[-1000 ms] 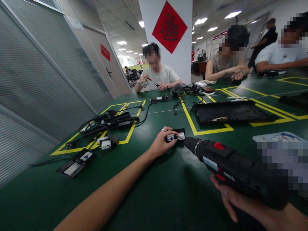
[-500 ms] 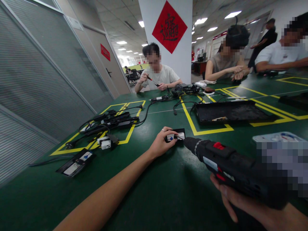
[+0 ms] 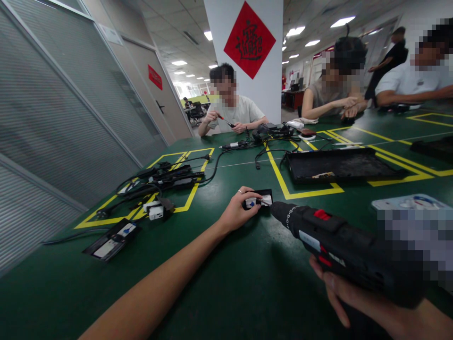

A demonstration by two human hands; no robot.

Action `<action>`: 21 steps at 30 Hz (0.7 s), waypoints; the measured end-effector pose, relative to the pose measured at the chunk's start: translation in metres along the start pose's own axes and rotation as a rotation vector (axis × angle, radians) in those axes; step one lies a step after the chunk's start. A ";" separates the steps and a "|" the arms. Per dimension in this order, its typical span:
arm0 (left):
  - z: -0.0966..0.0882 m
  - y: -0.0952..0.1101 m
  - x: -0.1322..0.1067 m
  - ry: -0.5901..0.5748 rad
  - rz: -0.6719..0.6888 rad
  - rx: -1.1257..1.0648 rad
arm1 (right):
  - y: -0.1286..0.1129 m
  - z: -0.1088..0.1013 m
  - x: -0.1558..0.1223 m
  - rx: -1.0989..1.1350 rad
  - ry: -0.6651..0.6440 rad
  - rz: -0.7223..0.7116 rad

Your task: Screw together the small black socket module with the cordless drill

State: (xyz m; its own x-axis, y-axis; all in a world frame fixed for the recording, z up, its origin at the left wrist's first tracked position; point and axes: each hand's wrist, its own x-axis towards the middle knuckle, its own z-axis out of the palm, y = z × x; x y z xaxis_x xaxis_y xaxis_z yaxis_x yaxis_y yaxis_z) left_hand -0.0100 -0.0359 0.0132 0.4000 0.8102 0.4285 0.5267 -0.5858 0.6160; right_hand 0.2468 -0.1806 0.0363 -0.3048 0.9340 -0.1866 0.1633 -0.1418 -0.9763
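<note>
My left hand (image 3: 240,210) is closed around a small black case (image 3: 268,194) on the green table, its fingers pressing over the near end. Inside the case show white and blue parts (image 3: 252,202); the fingers hide some of them. My right hand (image 3: 357,293) grips a black cordless drill (image 3: 339,241) with red switches, its fingers wrapped around the handle. The drill points left, and its thin bit (image 3: 264,202) reaches into the case beside my left fingertips. I cannot tell whether the bit's tip sits in a screw.
At left lie a similar opened black case (image 3: 112,240), a white adapter (image 3: 155,210) and tangled black cables (image 3: 170,177). A black tray (image 3: 343,165) stands beyond the drill, a clear-lidded box (image 3: 406,202) at right. Across the table, a person (image 3: 233,111) holds a screwdriver (image 3: 225,121); others sit at right.
Both my hands, the drill and the case stay almost exactly in place. The person across the table has shifted the screwdriver slightly.
</note>
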 end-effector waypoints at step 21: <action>-0.001 0.001 0.000 -0.008 -0.014 0.001 | -0.011 -0.004 -0.007 0.065 -0.021 0.169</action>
State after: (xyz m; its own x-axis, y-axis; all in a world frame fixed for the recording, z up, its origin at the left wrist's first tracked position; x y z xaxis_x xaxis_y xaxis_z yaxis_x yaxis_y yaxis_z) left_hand -0.0097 -0.0364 0.0145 0.3984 0.8181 0.4147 0.5328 -0.5744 0.6214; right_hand 0.2511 -0.1848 0.0485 -0.2980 0.8879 -0.3505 0.1528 -0.3181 -0.9357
